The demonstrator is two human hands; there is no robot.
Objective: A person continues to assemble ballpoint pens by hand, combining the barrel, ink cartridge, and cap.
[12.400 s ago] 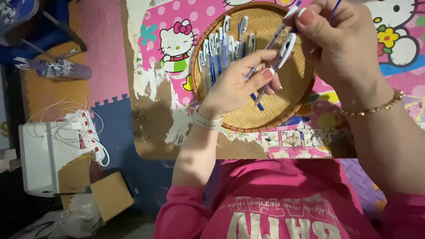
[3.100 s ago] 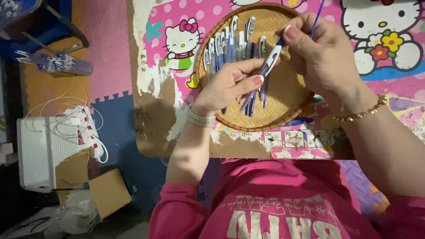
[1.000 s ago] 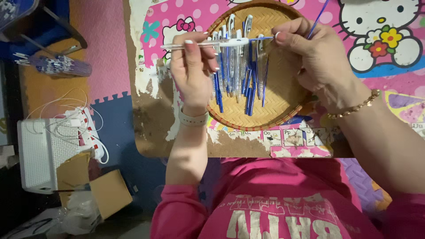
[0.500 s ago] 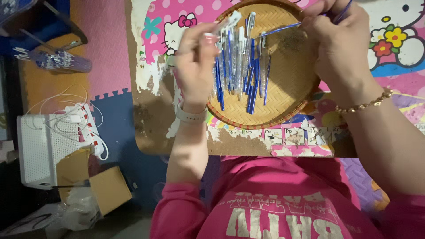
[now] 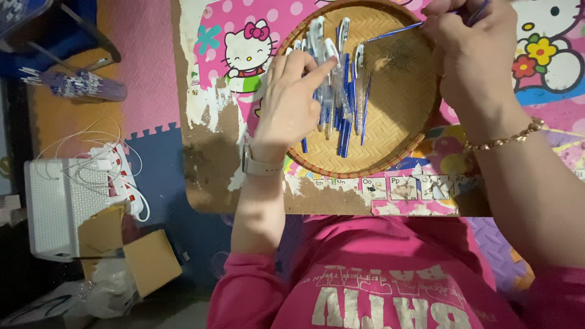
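The left hand (image 5: pixel 292 100) rests on the row of blue-and-clear plastic pens (image 5: pixel 335 91) in the round woven basket tray (image 5: pixel 396 131), fingers spread loosely, grip closed on nothing. The pens' long axes run away from the person. The right hand (image 5: pixel 472 58) — grip pinched — holds a thin blue refill (image 5: pixel 396 29) slanting across the tray's far rim.

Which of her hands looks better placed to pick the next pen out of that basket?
Probably the left hand: it rests right on the pens in the woven basket. The right hand already pinches a thin blue refill.
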